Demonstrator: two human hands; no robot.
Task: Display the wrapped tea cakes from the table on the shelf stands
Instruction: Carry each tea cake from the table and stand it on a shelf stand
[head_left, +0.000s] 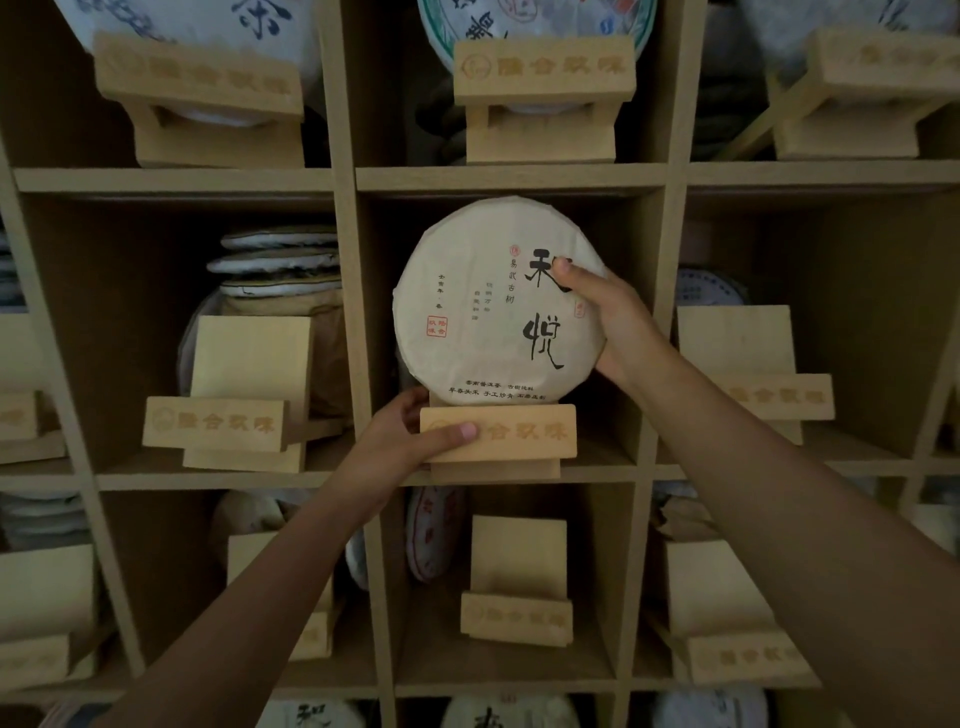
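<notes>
A round tea cake (483, 306) in pale paper with black brush characters stands upright on a wooden stand (514, 436) in the middle cubby of the shelf. My right hand (608, 322) grips the cake's right edge, thumb on its face. My left hand (410, 436) holds the left end of the stand's front bar, thumb across the front. The table is out of sight.
Bare wooden stands sit in the left cubby (239, 410), the right cubby (748, 369) and the cubby below (517, 587). The top row's stands carry tea cakes (535, 31). Stacked cakes (280, 260) lie behind the left stand. Wooden dividers (348, 322) frame each cubby.
</notes>
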